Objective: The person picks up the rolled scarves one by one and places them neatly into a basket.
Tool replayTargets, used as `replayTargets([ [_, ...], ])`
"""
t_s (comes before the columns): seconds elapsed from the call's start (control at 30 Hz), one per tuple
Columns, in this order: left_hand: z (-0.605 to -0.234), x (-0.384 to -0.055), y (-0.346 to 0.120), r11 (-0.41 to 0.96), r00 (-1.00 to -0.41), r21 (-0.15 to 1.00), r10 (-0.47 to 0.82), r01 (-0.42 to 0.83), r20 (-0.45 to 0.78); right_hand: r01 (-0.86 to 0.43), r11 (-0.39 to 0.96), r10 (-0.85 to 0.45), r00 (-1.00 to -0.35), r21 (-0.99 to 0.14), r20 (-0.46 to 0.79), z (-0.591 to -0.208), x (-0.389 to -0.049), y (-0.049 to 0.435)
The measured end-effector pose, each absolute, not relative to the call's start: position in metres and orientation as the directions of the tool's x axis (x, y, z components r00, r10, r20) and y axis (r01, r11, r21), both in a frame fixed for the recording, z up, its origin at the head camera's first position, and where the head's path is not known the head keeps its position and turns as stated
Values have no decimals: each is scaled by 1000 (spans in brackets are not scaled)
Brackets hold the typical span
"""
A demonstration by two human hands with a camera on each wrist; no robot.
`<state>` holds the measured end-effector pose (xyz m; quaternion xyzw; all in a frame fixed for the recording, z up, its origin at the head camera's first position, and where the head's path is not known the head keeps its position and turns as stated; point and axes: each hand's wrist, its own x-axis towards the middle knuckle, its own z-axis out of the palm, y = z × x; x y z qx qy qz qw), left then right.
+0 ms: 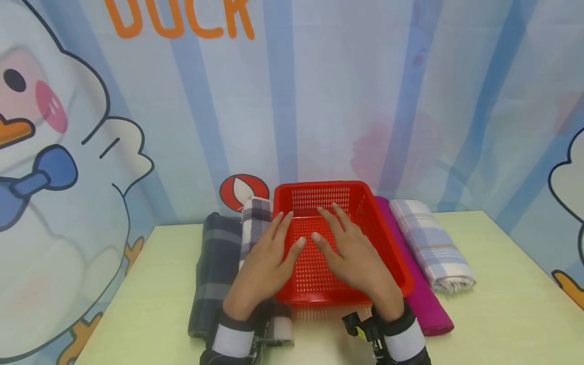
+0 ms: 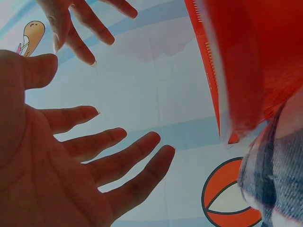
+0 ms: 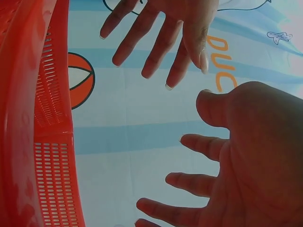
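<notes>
Both hands hover over a red plastic basket (image 1: 315, 296) with perforated walls, seen in the head view. The left hand (image 1: 266, 261) is above its left side, fingers spread and holding nothing. Facing it, the right hand (image 1: 353, 253) has its fingers apart over the basket's middle and right, also holding nothing. In the left wrist view the left hand (image 2: 85, 165) shows its palm, with the basket (image 2: 255, 56) at the right. The right wrist view shows the right hand (image 3: 236, 161) with extended fingers, and the basket (image 3: 54, 179) along the left edge.
Left of the basket lie a dark grey striped folded cloth (image 1: 214, 279) and a checked cloth (image 1: 255, 223), partly hidden by the left arm. Right of it are a magenta rolled cloth (image 1: 429, 304) and a pale plaid folded cloth (image 1: 431, 243). A printed curtain (image 1: 328, 101) hangs behind the table (image 1: 150, 304).
</notes>
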<state>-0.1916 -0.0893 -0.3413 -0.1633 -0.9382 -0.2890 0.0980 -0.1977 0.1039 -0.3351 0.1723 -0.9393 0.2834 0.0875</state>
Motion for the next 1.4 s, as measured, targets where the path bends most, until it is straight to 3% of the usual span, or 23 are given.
replayTargets([
  [1.4,-341,-200,-132,766,-974,608,110,209,197,-374,731,-296,-928,-570,228,-331,-211,67],
])
